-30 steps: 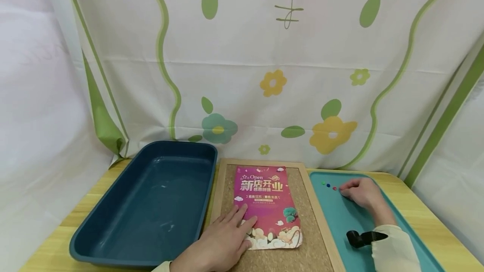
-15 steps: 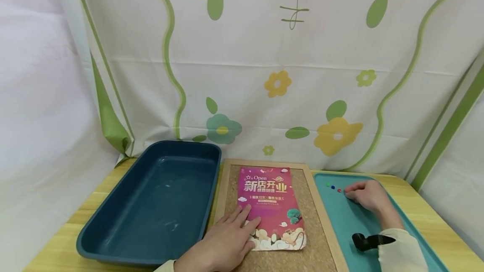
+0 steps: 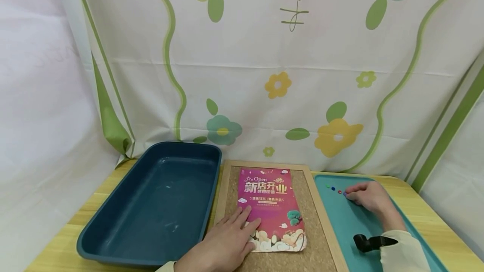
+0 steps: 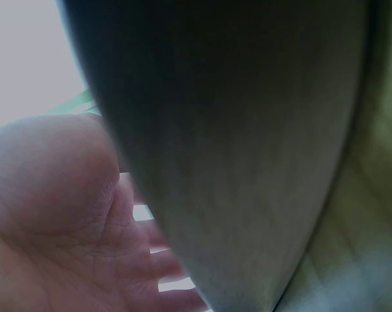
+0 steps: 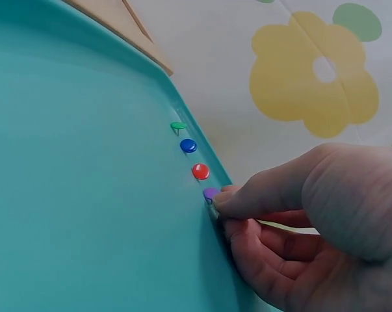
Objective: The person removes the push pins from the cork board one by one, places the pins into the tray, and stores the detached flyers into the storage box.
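A pinkish-purple poster (image 3: pixel 270 211) with gold lettering lies on a cork board (image 3: pixel 317 244) in a wooden frame. My left hand (image 3: pixel 227 238) rests with spread fingers across the poster's lower left part. In the left wrist view the palm (image 4: pixel 52 195) shows, with the fingertips hidden behind a dark edge. On the turquoise tray (image 5: pixel 85 195), a green thumbtack (image 5: pixel 178 125), a blue thumbtack (image 5: pixel 188 145) and a red thumbtack (image 5: pixel 200 171) stand in a row. Beside the red one, the thumb and finger of my right hand (image 5: pixel 300 221) pinch a purple thumbtack (image 5: pixel 210 194).
A deep dark-blue basin (image 3: pixel 151 209) stands left of the cork board. The turquoise tray sits to the board's right on the wooden table (image 3: pixel 450 226). Behind everything hangs a white cloth (image 3: pixel 242 53) with a flower pattern. A black strap mount (image 3: pixel 372 242) is on the right wrist.
The head view has shifted slightly. My right hand's fingers have drawn a little back from the red thumbtack, and the purple one now shows at their tips. The left hand has stayed on the poster.
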Demonstrator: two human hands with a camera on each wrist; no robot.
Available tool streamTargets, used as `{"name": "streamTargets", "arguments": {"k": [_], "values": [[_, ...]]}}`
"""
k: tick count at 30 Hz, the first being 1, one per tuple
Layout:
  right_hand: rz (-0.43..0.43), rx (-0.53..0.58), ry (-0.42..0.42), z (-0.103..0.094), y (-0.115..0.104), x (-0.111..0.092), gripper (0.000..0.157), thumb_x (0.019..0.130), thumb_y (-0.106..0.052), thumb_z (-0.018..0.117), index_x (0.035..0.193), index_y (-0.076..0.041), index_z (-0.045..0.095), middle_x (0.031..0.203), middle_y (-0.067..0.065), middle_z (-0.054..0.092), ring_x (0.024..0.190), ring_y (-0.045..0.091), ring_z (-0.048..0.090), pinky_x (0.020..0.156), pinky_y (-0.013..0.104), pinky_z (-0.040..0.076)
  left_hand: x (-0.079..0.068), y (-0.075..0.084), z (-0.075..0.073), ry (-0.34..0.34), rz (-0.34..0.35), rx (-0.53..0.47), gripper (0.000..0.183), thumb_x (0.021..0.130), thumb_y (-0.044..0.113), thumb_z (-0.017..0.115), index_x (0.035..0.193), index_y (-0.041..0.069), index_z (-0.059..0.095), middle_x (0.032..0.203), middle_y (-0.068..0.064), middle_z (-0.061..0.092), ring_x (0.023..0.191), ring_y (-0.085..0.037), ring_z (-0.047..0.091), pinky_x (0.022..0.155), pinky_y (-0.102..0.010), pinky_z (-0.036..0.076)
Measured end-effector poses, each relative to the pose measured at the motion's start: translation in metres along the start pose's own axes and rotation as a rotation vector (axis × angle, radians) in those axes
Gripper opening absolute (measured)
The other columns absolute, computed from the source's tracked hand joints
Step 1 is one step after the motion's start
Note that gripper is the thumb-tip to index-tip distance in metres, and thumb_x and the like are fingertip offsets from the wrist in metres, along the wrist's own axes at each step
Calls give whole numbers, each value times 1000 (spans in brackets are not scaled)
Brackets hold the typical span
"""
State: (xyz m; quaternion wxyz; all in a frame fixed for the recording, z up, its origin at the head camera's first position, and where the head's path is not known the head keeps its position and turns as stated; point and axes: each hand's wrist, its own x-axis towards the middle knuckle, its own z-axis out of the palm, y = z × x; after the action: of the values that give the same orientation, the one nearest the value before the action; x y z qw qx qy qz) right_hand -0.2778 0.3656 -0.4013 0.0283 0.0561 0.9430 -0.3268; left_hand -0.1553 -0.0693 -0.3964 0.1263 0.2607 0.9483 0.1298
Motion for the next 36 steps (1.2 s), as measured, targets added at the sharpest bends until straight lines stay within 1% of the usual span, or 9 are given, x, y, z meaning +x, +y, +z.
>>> {"name": "streamTargets", "arguments": {"k": [4, 7, 12, 14, 16, 20, 24, 29, 36], "values": [[1, 0, 2, -3, 0, 0, 27, 98, -20, 72, 115, 0, 79, 113, 19, 77, 86, 13, 69, 72, 28, 55, 0, 0, 0, 5, 6, 3, 58, 106, 45, 60, 161, 32, 47, 174, -5, 35, 161, -35, 35, 121, -60, 44], [-20, -23, 17, -7, -2, -1, 31, 99, -22, 70, 120, 1, 76, 113, 19, 76, 87, 15, 68, 72, 29, 53, 0, 0, 0, 7, 11, 8, 58, 106, 44, 60, 160, 32, 47, 174, -5, 36, 160, -36, 36, 120, -60, 45], [-80, -37, 44, -12, -12, -4, 38, 103, -28, 68, 125, 1, 73, 122, 24, 73, 98, 25, 68, 75, 30, 53, 1, 1, -1, 8, 11, 16, 58, 105, 44, 62, 160, 32, 48, 173, -5, 37, 159, -36, 37, 119, -60, 46], [-96, -25, 49, -12, -18, -5, 40, 103, -31, 68, 128, 1, 72, 122, 23, 73, 102, 27, 68, 76, 30, 53, 1, 2, -1, 6, 7, 15, 59, 104, 44, 62, 160, 32, 48, 173, -5, 38, 159, -36, 37, 119, -60, 46], [-109, -18, 57, -12, -25, -7, 42, 103, -33, 69, 129, 0, 72, 120, 21, 74, 101, 24, 69, 77, 30, 53, 1, 2, -1, 5, 5, 14, 59, 104, 44, 63, 160, 31, 48, 173, -5, 38, 159, -36, 37, 119, -60, 46], [-141, 8, 68, -6, -40, -8, 43, 103, -36, 70, 129, -2, 72, 116, 16, 77, 93, 14, 69, 76, 31, 54, 0, 1, -1, 2, 4, 18, 59, 104, 44, 63, 160, 32, 48, 173, -5, 38, 159, -35, 38, 118, -59, 47], [-178, 50, 65, 2, -55, -9, 44, 102, -36, 72, 128, 0, 71, 115, 16, 77, 90, 10, 68, 74, 32, 56, 0, 1, -1, -2, 1, 19, 59, 104, 45, 64, 160, 33, 49, 173, -4, 38, 159, -35, 38, 117, -59, 48], [-199, 83, 52, 9, -66, -11, 44, 102, -34, 72, 129, 0, 70, 118, 18, 76, 92, 11, 68, 75, 34, 58, 0, 1, -1, -4, -5, 6, 60, 103, 46, 64, 160, 33, 49, 173, -3, 38, 159, -35, 38, 118, -60, 47], [-171, 181, 3, 13, -74, -13, 47, 105, -33, 69, 136, 2, 65, 124, 18, 74, 100, 17, 73, 81, 36, 62, 0, 3, -3, 8, -23, -20, 60, 102, 47, 66, 158, 32, 51, 173, -4, 38, 159, -36, 38, 118, -60, 47]]}}
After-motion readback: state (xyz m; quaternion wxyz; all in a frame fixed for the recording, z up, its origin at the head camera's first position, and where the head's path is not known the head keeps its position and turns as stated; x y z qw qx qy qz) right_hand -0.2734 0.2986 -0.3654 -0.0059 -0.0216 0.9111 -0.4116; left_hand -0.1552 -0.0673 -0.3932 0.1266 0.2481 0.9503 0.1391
